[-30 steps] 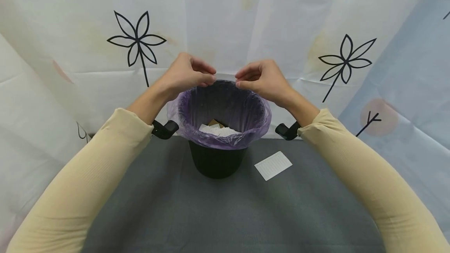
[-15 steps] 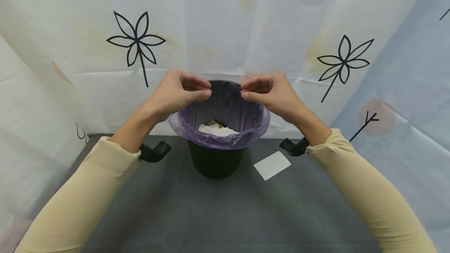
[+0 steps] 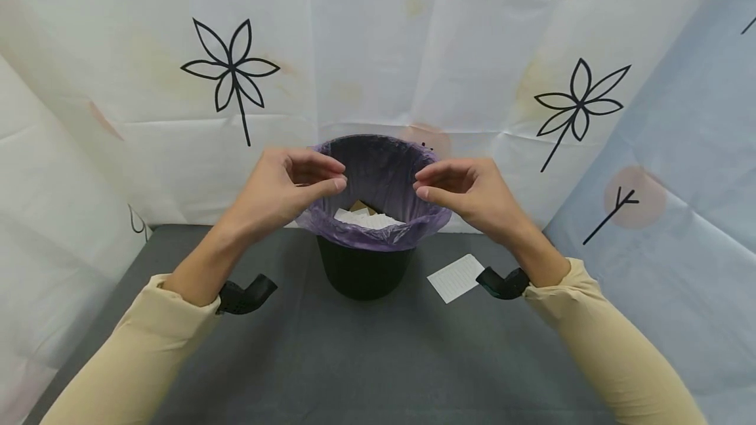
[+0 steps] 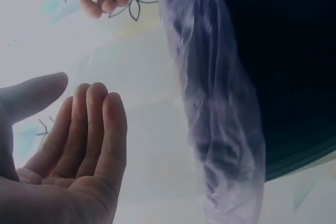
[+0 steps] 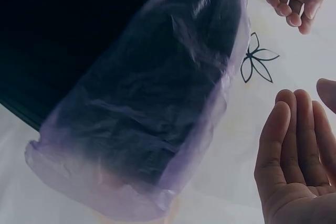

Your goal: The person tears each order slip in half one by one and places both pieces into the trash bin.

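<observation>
A black bin (image 3: 365, 275) stands on the dark cloth, lined with a thin purple bag (image 3: 407, 236) folded over its rim. White paper scraps (image 3: 367, 219) and a brown piece (image 3: 359, 206) lie inside. My left hand (image 3: 289, 187) hovers over the bin's left side, thumb and softly bent fingers apart, holding nothing. On the opposite side, my right hand (image 3: 472, 192) has the same pose with nothing in it. Both wrist views show each hand's fingers extended and apart from the bag (image 4: 210, 103). The hands hide parts of the bag's rim.
A ruled white card (image 3: 453, 279) lies on the grey cloth (image 3: 372, 359) right of the bin, its right corner near the right wrist's black camera mount (image 3: 504, 283). A white fabric backdrop (image 3: 366, 38) with flower drawings hangs close behind the bin.
Both hands have come down and back from above the bin's far rim, drawing farther apart. More of the far rim shows now. The bin, its contents and the card stay put.
</observation>
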{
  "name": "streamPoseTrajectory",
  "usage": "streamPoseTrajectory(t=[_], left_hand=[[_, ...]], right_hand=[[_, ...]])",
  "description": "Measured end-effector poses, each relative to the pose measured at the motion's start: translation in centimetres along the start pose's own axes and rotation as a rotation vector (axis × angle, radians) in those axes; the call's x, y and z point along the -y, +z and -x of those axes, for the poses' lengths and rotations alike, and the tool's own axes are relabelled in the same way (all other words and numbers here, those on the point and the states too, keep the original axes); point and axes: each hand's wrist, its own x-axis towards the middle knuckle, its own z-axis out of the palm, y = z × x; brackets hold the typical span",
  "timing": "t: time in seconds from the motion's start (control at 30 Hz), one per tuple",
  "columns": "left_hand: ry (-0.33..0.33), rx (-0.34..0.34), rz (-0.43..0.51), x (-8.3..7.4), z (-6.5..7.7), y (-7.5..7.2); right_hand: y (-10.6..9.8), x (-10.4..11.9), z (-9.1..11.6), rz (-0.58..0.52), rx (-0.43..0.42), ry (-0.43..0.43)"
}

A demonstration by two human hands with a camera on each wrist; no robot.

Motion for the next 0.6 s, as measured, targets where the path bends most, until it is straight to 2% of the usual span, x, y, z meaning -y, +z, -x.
streamPoseTrajectory(t=[0.27,0.6], left_hand=[[0.043,-0.017,0.076,0.3,2.1,0.9],[0.09,-0.001,0.143,1.3,4.5,2.6]], right_hand=[[0.3,-0.6,2.4,-0.031,-0.003,-0.048],[1.2,-1.8,4.8,-0.098,0.015,-0.093]])
